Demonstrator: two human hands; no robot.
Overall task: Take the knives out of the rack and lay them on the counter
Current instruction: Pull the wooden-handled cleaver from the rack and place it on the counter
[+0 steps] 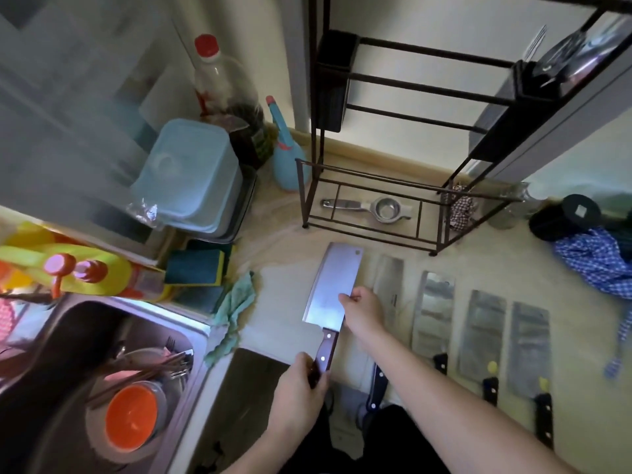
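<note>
Gripping the cleaver point(333, 290) handle, the left hand point(301, 393) is closed; its blade edge is pinched by right hand point(363, 311) fingers point(347, 297), beside four knives point(433, 311) on the surface point(280, 323).

Cleaver point(333, 285) left of four knives point(433, 313) on counter point(284, 323), rack point(410, 213) behind, sink point(102, 336) apparently leftmost

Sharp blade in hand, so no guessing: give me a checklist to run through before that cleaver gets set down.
1. Left hand grips the wooden handle: ok.
2. Right hand steadies the cleaver at its blade edge: ok.
3. Bare counter beneath the blade: ok.
4. Clear of the nearest laid knife: cannot tell, the right hand overlaps it.
5. Blade clear of the green cloth: ok.
</note>
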